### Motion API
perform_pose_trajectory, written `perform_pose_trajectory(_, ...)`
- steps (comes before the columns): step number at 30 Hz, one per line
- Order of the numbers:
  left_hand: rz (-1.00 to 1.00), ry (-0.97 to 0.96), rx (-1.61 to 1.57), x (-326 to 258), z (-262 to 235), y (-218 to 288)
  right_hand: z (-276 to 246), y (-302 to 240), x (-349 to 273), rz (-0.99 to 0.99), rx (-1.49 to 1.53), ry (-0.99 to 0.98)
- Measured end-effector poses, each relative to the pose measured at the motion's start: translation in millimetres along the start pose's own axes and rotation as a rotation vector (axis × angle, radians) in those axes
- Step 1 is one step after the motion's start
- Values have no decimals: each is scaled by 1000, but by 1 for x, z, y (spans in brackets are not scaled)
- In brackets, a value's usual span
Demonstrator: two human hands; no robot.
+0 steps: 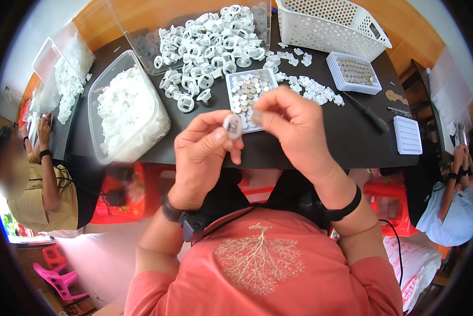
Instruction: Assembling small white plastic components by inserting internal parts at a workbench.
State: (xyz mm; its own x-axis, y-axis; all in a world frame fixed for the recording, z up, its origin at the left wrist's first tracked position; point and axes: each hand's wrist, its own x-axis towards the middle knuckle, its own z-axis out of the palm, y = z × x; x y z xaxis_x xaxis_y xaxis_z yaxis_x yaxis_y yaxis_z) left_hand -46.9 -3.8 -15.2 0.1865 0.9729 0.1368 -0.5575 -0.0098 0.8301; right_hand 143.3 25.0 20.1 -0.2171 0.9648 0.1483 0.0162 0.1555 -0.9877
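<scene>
My left hand (202, 150) pinches a small round white plastic part (233, 126) with an opening in its middle, held up over the table's near edge. Close by on the right, my right hand (294, 126) has its thumb and forefinger pressed together. Something small and greyish shows at those fingertips, too blurred to name. Behind both hands lies a shallow white tray (227, 84) with many silvery round discs that look like button cells; my right hand hides part of it. Beyond, a large heap of similar white ring-shaped parts (210, 45) spills out of a clear bin onto the dark table.
At left stands a clear tub (95, 126) of white pieces. Small white clips (313, 88) lie right of the tray, near a black-handled screwdriver (371, 116). Stacked trays (371, 89), a white basket (321, 26) and a ridged tray (407, 135) are further right. People sit at both sides.
</scene>
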Motion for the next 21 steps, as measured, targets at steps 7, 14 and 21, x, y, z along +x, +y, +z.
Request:
perform_pose_trajectory(7, -53, 126, -121, 3, -7, 1, -2, 23, 33, -449, -866, 120)
perform_pose_trajectory(14, -64, 129, -129, 6, -3, -1, 1, 30, 40, -478, -1066, 97)
perform_pose_trajectory(21, -64, 109, -187, 7, -5, 0, -1, 28, 39, -444, -1133, 72)
